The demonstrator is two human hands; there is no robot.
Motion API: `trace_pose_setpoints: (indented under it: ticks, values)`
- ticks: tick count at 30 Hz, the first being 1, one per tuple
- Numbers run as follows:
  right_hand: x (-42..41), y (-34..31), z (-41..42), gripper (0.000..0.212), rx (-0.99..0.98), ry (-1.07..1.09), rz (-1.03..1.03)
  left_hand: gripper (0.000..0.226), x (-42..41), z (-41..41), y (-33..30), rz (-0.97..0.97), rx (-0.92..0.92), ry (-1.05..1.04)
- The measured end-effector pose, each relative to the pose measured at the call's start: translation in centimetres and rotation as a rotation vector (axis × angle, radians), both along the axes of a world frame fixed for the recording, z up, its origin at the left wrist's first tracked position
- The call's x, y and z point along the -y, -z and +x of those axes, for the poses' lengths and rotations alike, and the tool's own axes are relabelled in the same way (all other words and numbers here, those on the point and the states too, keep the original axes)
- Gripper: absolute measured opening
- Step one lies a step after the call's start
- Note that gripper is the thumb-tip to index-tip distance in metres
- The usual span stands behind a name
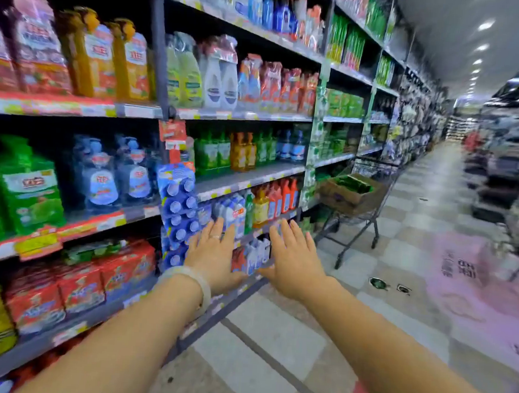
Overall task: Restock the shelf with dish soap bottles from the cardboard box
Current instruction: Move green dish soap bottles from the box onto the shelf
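Note:
A cardboard box (349, 192) with green bottles (352, 183) inside rides in a shopping cart (364, 210) down the aisle, ahead and to the right. Both my arms reach forward in front of the shelf unit (247, 178). My left hand (216, 251), with a pale bangle at the wrist, is flat with fingers spread and holds nothing. My right hand (293, 260) is likewise spread and holds nothing. Between the two hands I see white and red bottles (252, 255) on a low shelf. Green, orange and blue soap bottles (243, 152) fill the shelf above.
Shelves of bottles and red refill packs (80, 285) run along my left. A hanging strip of blue round packs (179, 209) juts from the shelf post beside my left hand. The tiled aisle floor (400, 267) stretches right, with blurred displays (505, 170) on the far side.

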State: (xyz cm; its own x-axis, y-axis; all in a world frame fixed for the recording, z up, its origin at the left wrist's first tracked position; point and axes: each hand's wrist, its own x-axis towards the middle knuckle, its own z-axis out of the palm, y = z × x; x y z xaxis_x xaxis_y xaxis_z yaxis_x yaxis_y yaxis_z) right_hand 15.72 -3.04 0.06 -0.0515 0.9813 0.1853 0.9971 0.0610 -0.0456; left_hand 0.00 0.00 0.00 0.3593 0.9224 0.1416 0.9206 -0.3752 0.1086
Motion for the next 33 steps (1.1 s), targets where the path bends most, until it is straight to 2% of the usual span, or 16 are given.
trace_pose_setpoints:
  ticks: [4,10,14,20,28,33]
  values:
    - [-7.5,0.1,5.9,0.085,0.032,0.105,-0.034,0.097,-10.7,5.4,0.6,-0.059,0.016,0.036]
    - [-19.8,1.3,17.6,0.083,0.027,0.280,-0.045,0.098,-24.2,18.2,2.1,-0.043,-0.018,0.252]
    - [-29.1,2.7,25.3,0.085,0.028,0.312,-0.058,0.097,-33.5,26.9,3.5,-0.073,-0.022,0.300]
    - [-43.8,0.1,37.6,0.081,0.017,0.372,-0.047,0.094,-47.3,39.0,0.6,-0.085,0.039,0.355]
    - [-62.0,2.9,49.8,0.083,0.037,0.359,-0.104,0.093,-66.1,53.1,2.4,-0.080,-0.054,0.403]
    - [-73.3,2.5,60.8,0.084,0.032,0.465,-0.049,0.093,-78.5,64.0,2.4,-0.083,-0.073,0.472]
